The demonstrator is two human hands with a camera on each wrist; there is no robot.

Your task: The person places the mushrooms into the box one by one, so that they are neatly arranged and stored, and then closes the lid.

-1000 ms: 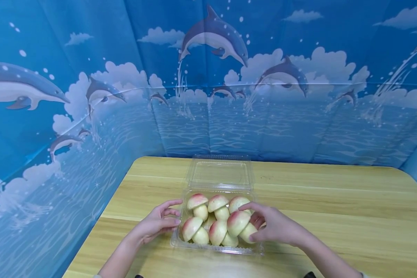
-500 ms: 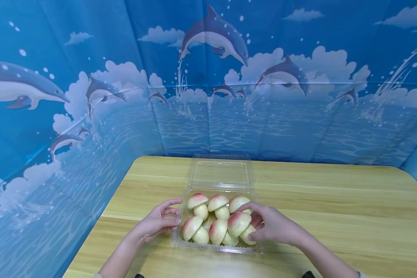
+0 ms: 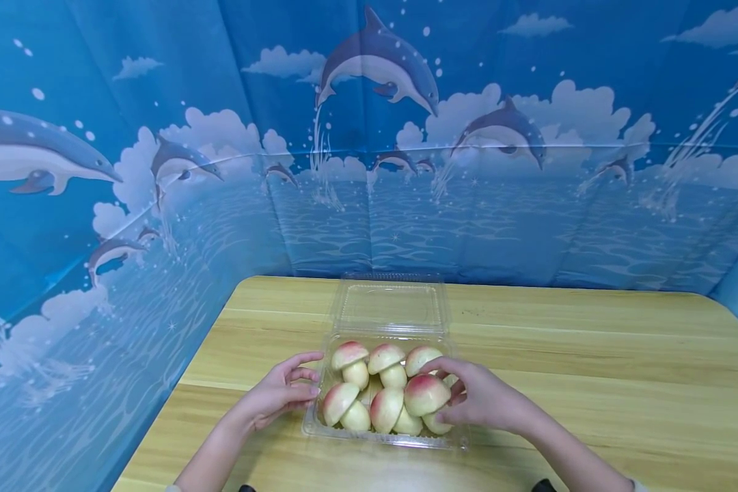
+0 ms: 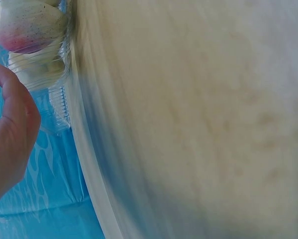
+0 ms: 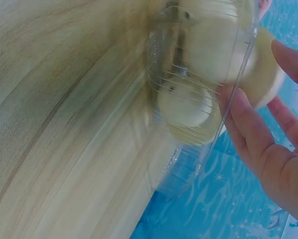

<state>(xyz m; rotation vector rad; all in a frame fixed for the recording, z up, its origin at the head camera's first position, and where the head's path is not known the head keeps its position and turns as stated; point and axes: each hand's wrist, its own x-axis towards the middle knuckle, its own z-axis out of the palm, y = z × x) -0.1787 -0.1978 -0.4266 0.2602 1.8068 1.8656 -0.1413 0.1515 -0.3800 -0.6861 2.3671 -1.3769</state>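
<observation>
A clear plastic clamshell box (image 3: 384,442) holds several pale mushrooms with pink-tinged caps, lying in two rows. My right hand (image 3: 488,400) grips the front-right mushroom (image 3: 427,394), its thumb low by the stem and its fingers behind the cap. In the right wrist view this mushroom (image 5: 264,69) stands partly above the rim. My left hand (image 3: 275,393) is at the box's left side, fingers spread and gently bent, tips right at the wall. A front-left mushroom (image 3: 341,403) lies tilted beside it. The left wrist view shows part of the left hand (image 4: 12,119).
The transparent lid (image 3: 390,305) is folded back flat behind the box. Everything sits on a light wooden table (image 3: 566,355). A blue dolphin-print curtain (image 3: 498,212) hangs close behind the table and along its left side.
The front-right mushroom has turned in my right hand, from leaning left to cap uppermost, with its stem lower in the box. The left hand keeps its place.
</observation>
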